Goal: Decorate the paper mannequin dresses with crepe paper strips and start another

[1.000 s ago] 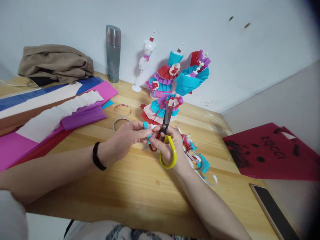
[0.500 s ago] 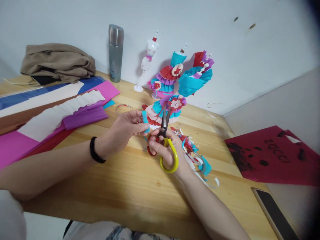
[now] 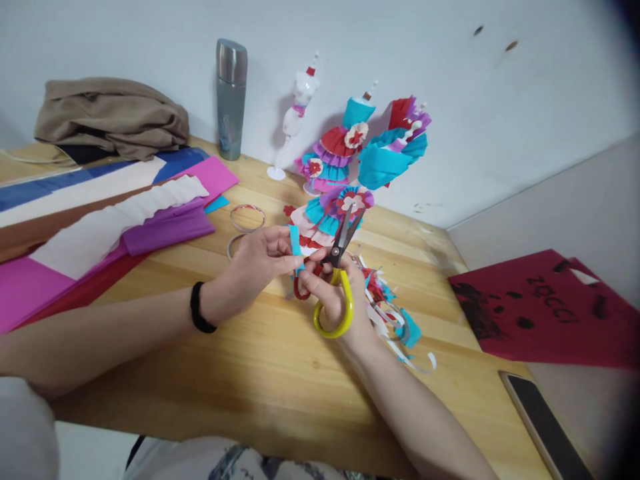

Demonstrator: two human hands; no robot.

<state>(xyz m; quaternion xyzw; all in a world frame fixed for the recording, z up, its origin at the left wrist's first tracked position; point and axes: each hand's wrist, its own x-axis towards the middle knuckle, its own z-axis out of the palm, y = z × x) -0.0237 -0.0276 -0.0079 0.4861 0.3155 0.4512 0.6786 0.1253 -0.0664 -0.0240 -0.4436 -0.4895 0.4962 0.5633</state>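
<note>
A short blue paper strip (image 3: 296, 243) is pinched in the fingers of my left hand (image 3: 253, 270). My right hand (image 3: 333, 290) holds scissors (image 3: 341, 247) with yellow and red handles, the blades pointing up and away, slightly parted. The right thumb and fingertips come close to the strip's lower end; whether they touch it I cannot tell. Just behind the blades stands a ruffled paper dress (image 3: 325, 210) with a pink and red flower, partly covered by the scissors. Coloured paper scraps (image 3: 383, 290) lie beyond my right wrist.
Folded coloured paper sheets (image 3: 175, 233) lie at left, below a brown cloth (image 3: 115, 120). A flask (image 3: 231, 100), a bare mannequin (image 3: 300, 107) and dressed mannequins (image 3: 337, 147) stand near the wall. Tape rolls (image 3: 249, 217) lie by my left hand. A red bag (image 3: 545, 310) and phone (image 3: 547, 423) are at right.
My hands have drawn closer together, the left moving slightly right with the strip. The scissors have tilted rightward, their blades a little further apart. The view has shifted slightly.
</note>
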